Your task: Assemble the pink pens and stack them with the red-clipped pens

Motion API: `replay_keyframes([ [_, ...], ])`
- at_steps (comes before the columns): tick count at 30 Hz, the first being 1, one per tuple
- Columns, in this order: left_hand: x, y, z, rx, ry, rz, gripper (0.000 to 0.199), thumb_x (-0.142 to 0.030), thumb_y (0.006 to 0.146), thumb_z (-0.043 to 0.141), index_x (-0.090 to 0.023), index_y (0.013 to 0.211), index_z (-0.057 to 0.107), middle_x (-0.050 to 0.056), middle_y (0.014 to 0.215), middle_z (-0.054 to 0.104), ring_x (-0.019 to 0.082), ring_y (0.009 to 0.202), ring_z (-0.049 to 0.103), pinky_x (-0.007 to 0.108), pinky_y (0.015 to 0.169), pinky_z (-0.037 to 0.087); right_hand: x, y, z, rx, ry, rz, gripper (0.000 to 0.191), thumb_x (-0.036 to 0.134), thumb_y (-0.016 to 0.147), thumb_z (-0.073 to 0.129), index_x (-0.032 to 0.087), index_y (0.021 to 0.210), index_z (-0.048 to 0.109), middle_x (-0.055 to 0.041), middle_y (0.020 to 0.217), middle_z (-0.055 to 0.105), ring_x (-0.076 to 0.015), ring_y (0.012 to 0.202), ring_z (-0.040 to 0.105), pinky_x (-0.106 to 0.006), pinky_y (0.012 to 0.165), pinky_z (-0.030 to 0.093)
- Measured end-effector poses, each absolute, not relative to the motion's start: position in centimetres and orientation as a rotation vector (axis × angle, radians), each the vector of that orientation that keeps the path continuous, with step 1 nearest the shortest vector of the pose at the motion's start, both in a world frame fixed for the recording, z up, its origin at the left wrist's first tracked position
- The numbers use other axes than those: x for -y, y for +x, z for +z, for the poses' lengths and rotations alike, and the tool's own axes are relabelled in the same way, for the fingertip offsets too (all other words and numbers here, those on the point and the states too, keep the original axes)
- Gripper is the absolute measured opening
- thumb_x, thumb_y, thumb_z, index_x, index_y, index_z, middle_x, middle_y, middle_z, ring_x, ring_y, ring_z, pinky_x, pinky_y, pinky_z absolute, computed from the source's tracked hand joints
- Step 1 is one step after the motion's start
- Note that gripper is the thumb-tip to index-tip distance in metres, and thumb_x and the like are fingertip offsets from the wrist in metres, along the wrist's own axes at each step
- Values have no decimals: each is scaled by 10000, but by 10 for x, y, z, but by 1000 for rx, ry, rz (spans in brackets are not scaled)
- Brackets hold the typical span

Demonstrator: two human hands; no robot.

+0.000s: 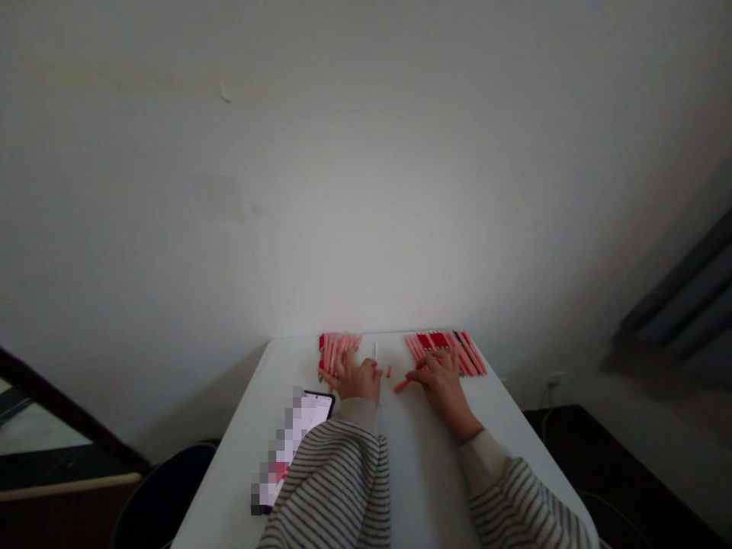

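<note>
On the white table, a row of pink pens (332, 352) lies under and beyond my left hand (355, 377). Its outer fingers spread over the pens while thumb and forefinger come together at a small pink end, too small to name. My right hand (443, 385) pinches a pink pen barrel (402, 386) that points toward the left. Behind that hand, a second row of pens (472, 354) mixes pink, red and dark ones. Between my hands lie a short pink piece (389, 371) and a thin white stick (376, 351), perhaps a refill.
A phone (300, 427) with its screen lit lies left of my left forearm, partly under the sleeve. The white table (423, 473) meets a plain wall (366, 191). A dark round bin-like thing (165, 496) stands on the floor at left.
</note>
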State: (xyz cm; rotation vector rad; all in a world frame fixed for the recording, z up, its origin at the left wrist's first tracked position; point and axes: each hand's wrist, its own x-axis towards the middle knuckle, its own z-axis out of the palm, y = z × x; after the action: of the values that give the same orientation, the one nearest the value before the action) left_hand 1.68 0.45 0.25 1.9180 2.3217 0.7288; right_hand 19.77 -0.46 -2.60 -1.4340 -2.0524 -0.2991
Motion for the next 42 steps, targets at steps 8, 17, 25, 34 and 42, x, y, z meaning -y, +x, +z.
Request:
replay_keyframes([
  [8, -3, 16, 1, -2416, 1887, 685, 220, -456, 779, 546, -344, 864, 715, 24, 1363, 477, 308, 1326, 292, 702, 1065, 87, 1, 189, -23, 2118, -1382, -273, 237, 226, 814, 620, 435, 882, 708, 8, 917, 641, -248, 1073, 417, -619, 1061, 40],
  [17, -5, 16, -3, -2427, 1894, 673, 264, -496, 784, 520, -329, 813, 723, 16, 1342, 500, 291, 1316, 310, 688, 1072, 92, 3, 191, -20, 2079, -1432, -238, 189, 253, 865, 553, 366, 907, 699, 24, 890, 700, -242, 1096, 480, -647, 1056, -35],
  [25, -4, 16, -2, -2384, 1907, 654, 219, -460, 752, 560, -337, 848, 715, 6, 1350, 491, 299, 1323, 298, 707, 1062, 69, 3, 189, -22, 2079, -1436, -254, 189, 260, 877, 521, 340, 937, 681, 20, 948, 710, -271, 1167, 455, -676, 1038, -41],
  [34, -7, 16, -8, -2361, 1921, 674, 228, -427, 762, 542, -279, 808, 710, 29, 1337, 500, 295, 1325, 284, 705, 1065, 31, 4, 189, -21, 2064, -1440, -223, 175, 267, 869, 537, 332, 945, 681, 16, 950, 708, -265, 1152, 460, -645, 1053, -32],
  [42, -10, 17, -12, -2378, 1930, 827, 207, -392, 770, 561, -248, 790, 709, 50, 1288, 537, 304, 1266, 348, 704, 1057, 75, -1, 201, -35, 1889, -1415, -155, 160, 308, 834, 598, 309, 962, 695, -6, 965, 701, -263, 1080, 475, -564, 1026, 188],
])
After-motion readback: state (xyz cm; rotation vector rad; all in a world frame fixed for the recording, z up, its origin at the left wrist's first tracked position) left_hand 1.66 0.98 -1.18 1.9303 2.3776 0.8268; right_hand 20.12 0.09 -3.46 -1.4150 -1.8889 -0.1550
